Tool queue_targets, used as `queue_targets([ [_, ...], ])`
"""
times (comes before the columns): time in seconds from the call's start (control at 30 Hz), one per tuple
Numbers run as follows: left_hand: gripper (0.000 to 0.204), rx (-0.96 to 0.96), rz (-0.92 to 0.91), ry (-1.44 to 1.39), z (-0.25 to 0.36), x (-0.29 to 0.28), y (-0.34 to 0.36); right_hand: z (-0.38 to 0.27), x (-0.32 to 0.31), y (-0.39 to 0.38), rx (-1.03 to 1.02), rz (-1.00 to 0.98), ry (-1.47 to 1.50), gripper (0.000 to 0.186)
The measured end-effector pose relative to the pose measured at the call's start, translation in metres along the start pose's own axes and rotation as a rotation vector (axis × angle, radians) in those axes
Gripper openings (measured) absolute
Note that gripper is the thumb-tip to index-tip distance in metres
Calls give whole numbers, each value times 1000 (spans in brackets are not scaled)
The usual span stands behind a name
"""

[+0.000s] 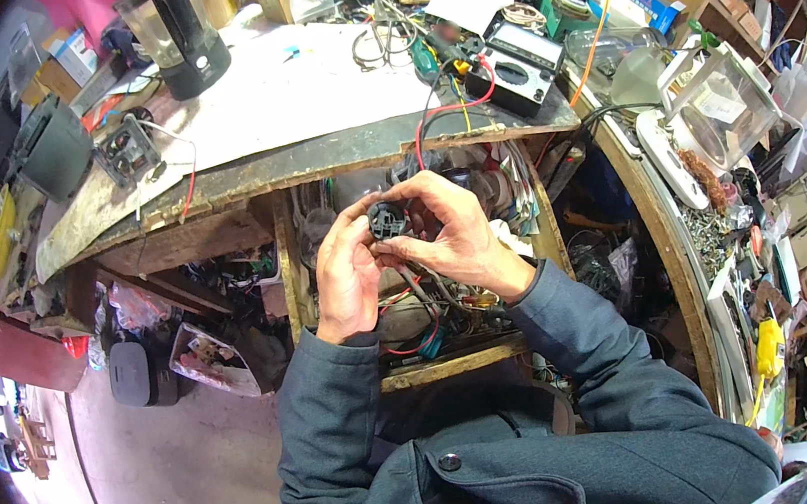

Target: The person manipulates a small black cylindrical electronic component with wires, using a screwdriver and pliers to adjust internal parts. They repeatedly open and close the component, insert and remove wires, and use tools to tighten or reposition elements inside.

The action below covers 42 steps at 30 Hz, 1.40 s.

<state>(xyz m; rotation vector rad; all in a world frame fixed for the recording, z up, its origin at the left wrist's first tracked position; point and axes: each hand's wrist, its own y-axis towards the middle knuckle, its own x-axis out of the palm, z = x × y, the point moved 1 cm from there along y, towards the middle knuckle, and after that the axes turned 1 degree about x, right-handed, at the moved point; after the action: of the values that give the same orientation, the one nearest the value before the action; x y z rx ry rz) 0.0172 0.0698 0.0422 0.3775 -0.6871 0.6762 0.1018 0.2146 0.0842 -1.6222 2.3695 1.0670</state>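
Note:
Between my two hands I hold a small round black plastic part (386, 221) with a ridged, open face turned up; its exact kind is not clear. My left hand (346, 277) grips it from the left, fingertips at its rim. From the right, my right hand (450, 236) closes on it with thumb below and fingers above. Both hands are over an open wooden drawer (457, 361) full of cables, wires and loose parts. A dark cable (420, 290) hangs just under the hands; whether it joins the part I cannot tell.
Beyond the drawer is a workbench (276, 116) with a black analog multimeter (515, 67), a blender (181, 42) and a small motor unit (126, 153). A clear jug (724, 112) and many small parts crowd the right-hand bench. A box of scraps (215, 359) stands on the floor at left.

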Motion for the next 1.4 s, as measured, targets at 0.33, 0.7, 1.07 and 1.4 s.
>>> queue_targets([
  [0.33, 37, 75, 124, 106, 3, -2, -3, -2, 4, 2, -182, 67, -162, 46],
  [0.7, 29, 655, 200, 902, 4, 10, -10, 21, 14, -2, 484, -162, 934, 40],
  [1.07, 32, 625, 164, 766, 2, 10, -8, 21, 14, -3, 474, -97, 943, 45],
  [1.4, 37, 412, 241, 539, -11, 4, -7, 24, 13, -6, 0, 15, 167, 47],
])
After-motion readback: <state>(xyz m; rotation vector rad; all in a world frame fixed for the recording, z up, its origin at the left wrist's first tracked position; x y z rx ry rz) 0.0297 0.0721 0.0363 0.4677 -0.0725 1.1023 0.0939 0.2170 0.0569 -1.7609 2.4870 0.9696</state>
